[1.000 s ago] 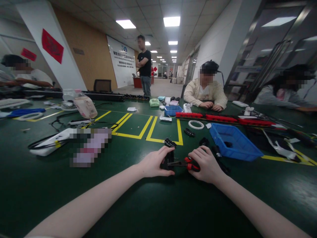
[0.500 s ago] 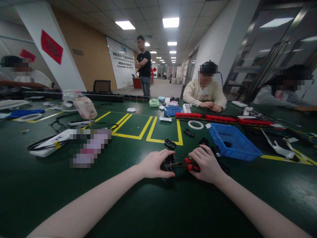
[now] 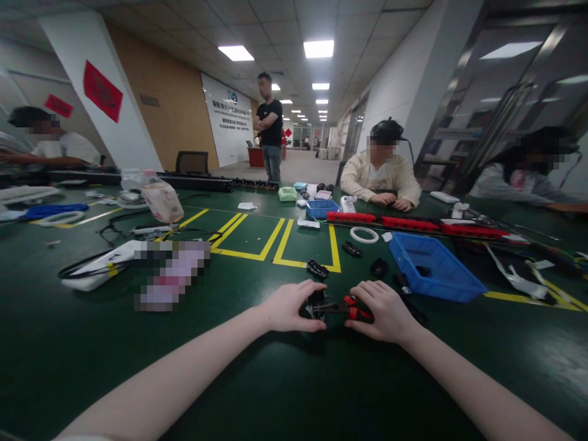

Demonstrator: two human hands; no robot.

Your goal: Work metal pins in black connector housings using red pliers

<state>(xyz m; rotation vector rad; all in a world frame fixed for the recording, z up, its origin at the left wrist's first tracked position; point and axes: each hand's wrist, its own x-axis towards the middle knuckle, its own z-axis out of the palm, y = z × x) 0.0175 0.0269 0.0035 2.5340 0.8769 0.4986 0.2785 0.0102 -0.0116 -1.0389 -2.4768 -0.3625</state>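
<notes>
My left hand (image 3: pixel 294 307) is closed round a small black part (image 3: pixel 315 301), with the thumb below it and the fingers above. My right hand (image 3: pixel 382 311) grips red-handled pliers (image 3: pixel 350 308), whose dark jaws point left and reach the black part. Exactly what the jaws touch is too small to tell. Just beyond my hands lie a black clip-like piece (image 3: pixel 317 268), a second similar piece (image 3: pixel 352 248) and a round black item (image 3: pixel 379 267) on the green table (image 3: pixel 294 380).
To the right stands a blue bin (image 3: pixel 432 266) holding a dark item. A white tape roll (image 3: pixel 364 234) and a red strip (image 3: pixel 404 220) lie farther back. A bottle (image 3: pixel 162 199) and a white device (image 3: pixel 98 266) are on the left. A person (image 3: pixel 380 165) sits opposite.
The whole view has shifted slightly. My right hand's fingers have moved a little on the plier handles, uncovering the round black item behind. The left hand keeps its hold.
</notes>
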